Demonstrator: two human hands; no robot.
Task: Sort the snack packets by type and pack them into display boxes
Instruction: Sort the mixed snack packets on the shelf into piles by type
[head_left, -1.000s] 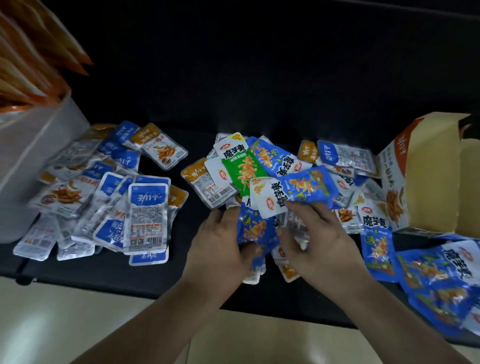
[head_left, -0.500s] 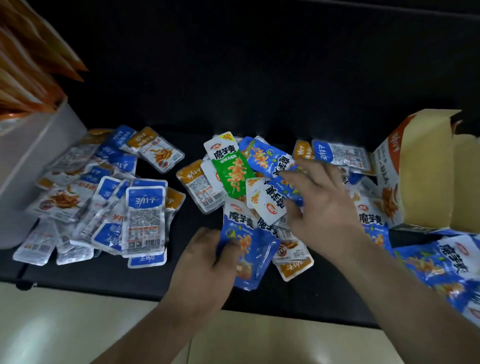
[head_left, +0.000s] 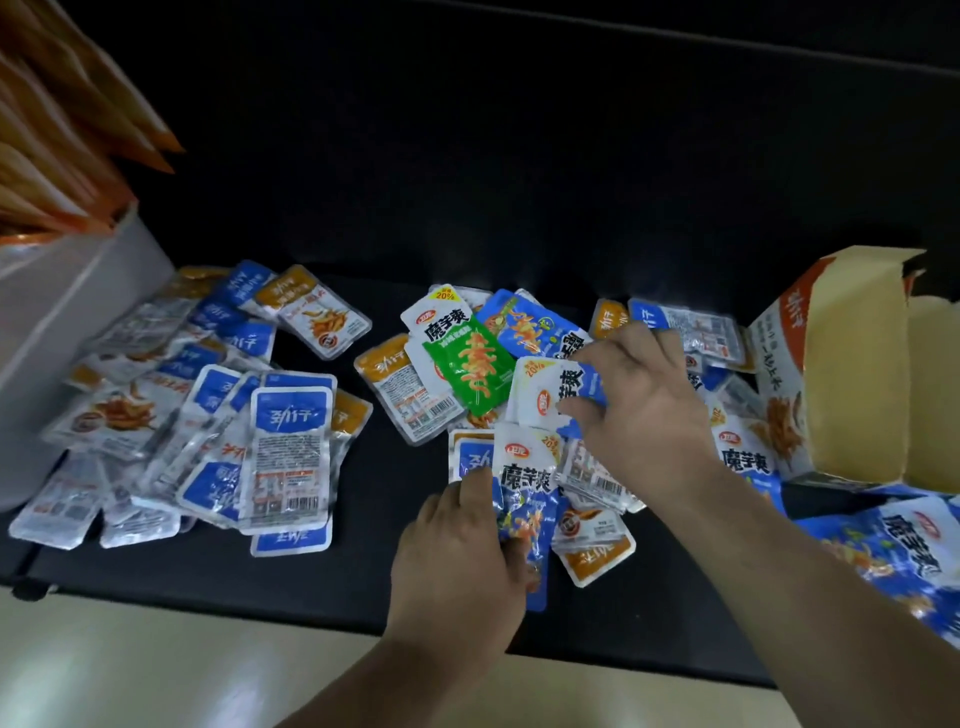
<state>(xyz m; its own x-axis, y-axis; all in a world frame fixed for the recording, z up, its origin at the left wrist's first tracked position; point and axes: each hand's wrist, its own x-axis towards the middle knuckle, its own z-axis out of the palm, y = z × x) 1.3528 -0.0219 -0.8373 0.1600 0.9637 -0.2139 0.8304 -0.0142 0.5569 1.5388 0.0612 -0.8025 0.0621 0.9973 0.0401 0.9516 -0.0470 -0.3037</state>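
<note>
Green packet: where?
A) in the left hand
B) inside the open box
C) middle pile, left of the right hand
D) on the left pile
C: the green packet lies in the middle pile, just left of the right hand, which pinches a white-and-blue packet; the left hand grips a blue packet.

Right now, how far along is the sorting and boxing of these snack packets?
Partly sorted: a heap of clear, mostly blue-labelled packets lies left. In hand: left hand pinches a blue foil packet; right hand grips a crumpled blue-and-white packet. Remaining: the mixed middle pile around the green foil packet, and the open cardboard display box, showing no packets inside.
</note>
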